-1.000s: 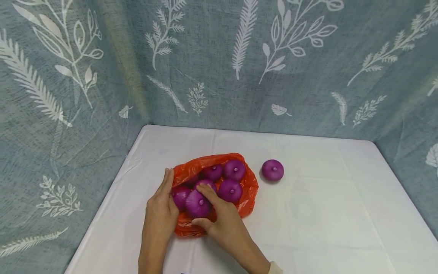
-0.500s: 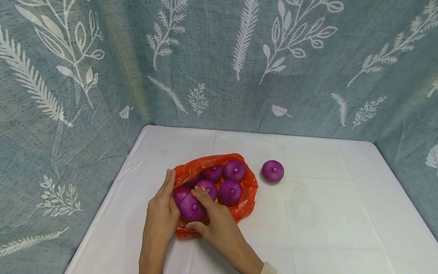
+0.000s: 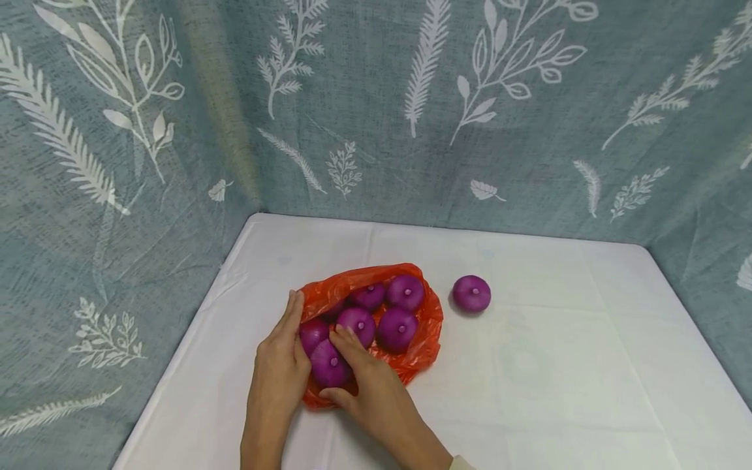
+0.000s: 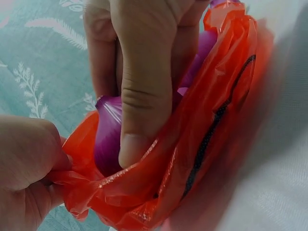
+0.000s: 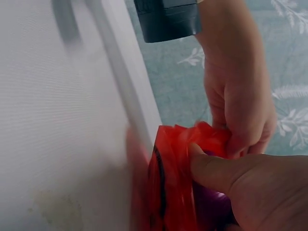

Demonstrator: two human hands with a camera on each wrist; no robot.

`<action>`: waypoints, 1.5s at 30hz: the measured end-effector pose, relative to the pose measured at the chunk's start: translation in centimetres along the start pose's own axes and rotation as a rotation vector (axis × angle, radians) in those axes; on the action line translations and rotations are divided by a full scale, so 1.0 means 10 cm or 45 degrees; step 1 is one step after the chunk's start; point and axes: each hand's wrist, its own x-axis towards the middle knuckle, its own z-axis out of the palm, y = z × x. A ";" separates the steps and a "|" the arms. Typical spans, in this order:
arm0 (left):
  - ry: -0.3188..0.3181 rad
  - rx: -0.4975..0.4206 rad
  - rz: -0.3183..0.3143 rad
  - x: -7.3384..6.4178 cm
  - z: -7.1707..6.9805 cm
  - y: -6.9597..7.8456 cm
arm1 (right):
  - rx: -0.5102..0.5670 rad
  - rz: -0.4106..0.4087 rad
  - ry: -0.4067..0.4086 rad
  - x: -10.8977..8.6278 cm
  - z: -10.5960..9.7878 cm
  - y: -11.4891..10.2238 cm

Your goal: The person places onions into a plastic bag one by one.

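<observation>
An orange-red plastic bag (image 3: pixel 431 346) lies with its mouth up and several purple onions inside. At its left side my left hand (image 3: pixel 279 369) pinches the rim, which shows bunched between thumb and fingers in the left wrist view. Reaching in at the near edge, my right hand (image 3: pixel 382 391) grips an onion (image 3: pixel 330 365) with thumb and fingers spread round it. That onion (image 4: pixel 108 137) sits low by the bag's rim in the left wrist view. In the right wrist view, the right thumb overlaps the bag (image 5: pixel 171 178), and much of the onion is hidden.
One loose onion (image 3: pixel 471 294) lies on the white-covered table (image 3: pixel 564 365), to the right of the bag. A blue-green cloth with white leaf prints (image 3: pixel 364 176) hangs behind and beside the table.
My right hand has brought its onion left and nearer, beside the left-hand onion, uncovering more of the onion behind it. The left hand keeps its place at the bag's rim.
</observation>
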 end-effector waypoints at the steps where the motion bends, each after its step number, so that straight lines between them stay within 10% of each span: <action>1: 0.002 0.001 0.004 0.00 0.00 0.00 | -0.007 -0.005 -0.002 -0.01 0.01 0.00; 35: -0.025 0.001 -0.020 -0.04 0.02 0.01 | 0.027 -0.034 0.015 -0.07 0.03 0.04; 45: 0.038 -0.013 0.040 -0.02 0.03 0.03 | 0.106 0.008 0.226 0.02 -0.30 0.16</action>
